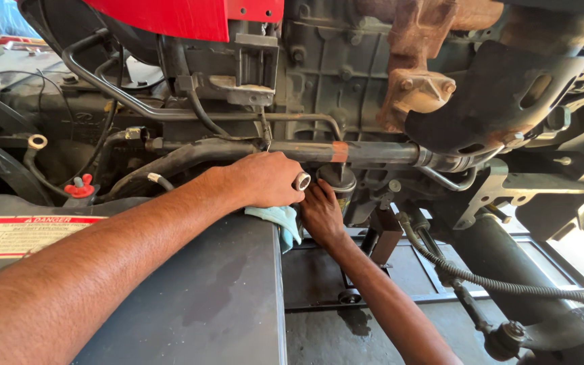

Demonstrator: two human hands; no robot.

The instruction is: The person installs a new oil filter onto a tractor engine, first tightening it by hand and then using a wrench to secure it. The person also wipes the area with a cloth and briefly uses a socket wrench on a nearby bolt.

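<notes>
Gripping a short silver socket (302, 180) at the centre of the frame, the left hand (265, 179) is clenched around it, with a light blue cloth (280, 220) just beneath on the edge of the dark metal panel (204, 297). Below and right of it, the right hand (320, 213) reaches up with fingers touching the dark cylindrical filter (341, 184) under the horizontal black pipe (359, 153); its grasp cannot be told.

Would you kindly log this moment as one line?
left hand: grips metal socket, on blue cloth | right hand: at dark canister, grip hidden
</notes>
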